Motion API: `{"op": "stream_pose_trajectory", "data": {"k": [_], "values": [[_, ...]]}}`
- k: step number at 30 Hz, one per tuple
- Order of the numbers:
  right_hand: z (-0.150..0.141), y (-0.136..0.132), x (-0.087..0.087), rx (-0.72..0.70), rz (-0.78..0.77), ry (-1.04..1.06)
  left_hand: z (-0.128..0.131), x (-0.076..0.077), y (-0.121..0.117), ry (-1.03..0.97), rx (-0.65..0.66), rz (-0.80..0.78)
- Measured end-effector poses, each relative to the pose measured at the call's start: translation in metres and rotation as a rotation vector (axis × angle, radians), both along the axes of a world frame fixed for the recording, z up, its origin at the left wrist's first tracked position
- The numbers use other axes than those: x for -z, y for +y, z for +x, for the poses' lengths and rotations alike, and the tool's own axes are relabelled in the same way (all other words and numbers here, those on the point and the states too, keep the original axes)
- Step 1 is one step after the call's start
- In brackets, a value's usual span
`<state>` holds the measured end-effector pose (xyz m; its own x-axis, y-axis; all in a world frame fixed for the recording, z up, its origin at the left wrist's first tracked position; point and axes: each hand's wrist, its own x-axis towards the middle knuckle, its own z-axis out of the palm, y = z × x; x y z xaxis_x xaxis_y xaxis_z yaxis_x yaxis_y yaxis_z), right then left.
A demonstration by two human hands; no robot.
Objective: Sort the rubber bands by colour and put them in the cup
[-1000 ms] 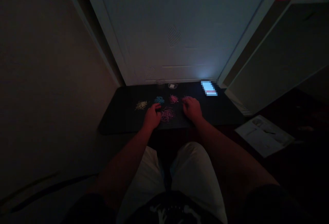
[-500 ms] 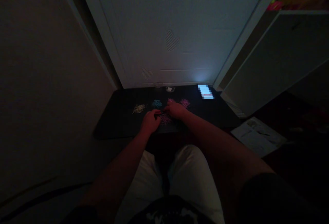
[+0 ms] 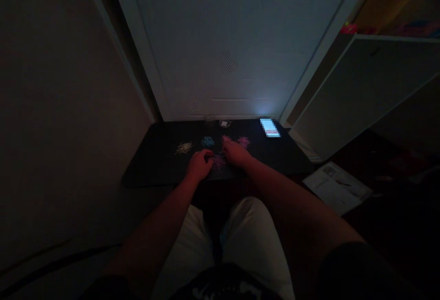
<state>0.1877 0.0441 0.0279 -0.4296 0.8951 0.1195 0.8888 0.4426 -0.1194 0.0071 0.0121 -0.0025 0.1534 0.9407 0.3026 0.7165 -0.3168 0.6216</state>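
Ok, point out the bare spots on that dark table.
The dark table is bare left of the pale pile and right of the rightmost pink pile, in front of the glowing screen. Crowded middle: left hand, right hand, purple pile between them, blue pile and left pink pile behind.

Very dim, with glow from the screen [image 3: 270, 127] at right.

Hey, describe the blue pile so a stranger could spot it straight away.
Find the black table against the white panel. Across it, small piles of thin strands lie in a row. The blue pile, between the pale pile and a pink pile, is the only blue one.
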Motion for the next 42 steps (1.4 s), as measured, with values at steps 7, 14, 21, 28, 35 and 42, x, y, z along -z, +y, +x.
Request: {"op": "stream_pose_trajectory", "data": {"k": [7,14,21,28,35,42], "values": [[0.0,-0.002,-0.014,0.061,-0.079,0.145,0.0,0.0,0.0,-0.043,-0.015,0.006],[0.004,-0.009,-0.013,0.037,-0.118,0.129,0.0,0.0,-0.001,-0.056,-0.031,0.03],[0.035,-0.001,-0.009,0.178,-0.074,0.135,-0.001,0.002,0.003,-0.165,-0.086,-0.008],[0.068,0.009,-0.011,0.426,-0.04,0.171,-0.003,0.002,0.007,-0.292,-0.139,-0.057],[0.064,0.018,-0.008,0.434,-0.04,0.218,-0.004,-0.001,0.006,-0.361,-0.135,-0.056],[0.069,-0.001,-0.002,0.373,0.06,0.128,-0.002,-0.001,0.001,-0.256,-0.076,-0.037]]}}
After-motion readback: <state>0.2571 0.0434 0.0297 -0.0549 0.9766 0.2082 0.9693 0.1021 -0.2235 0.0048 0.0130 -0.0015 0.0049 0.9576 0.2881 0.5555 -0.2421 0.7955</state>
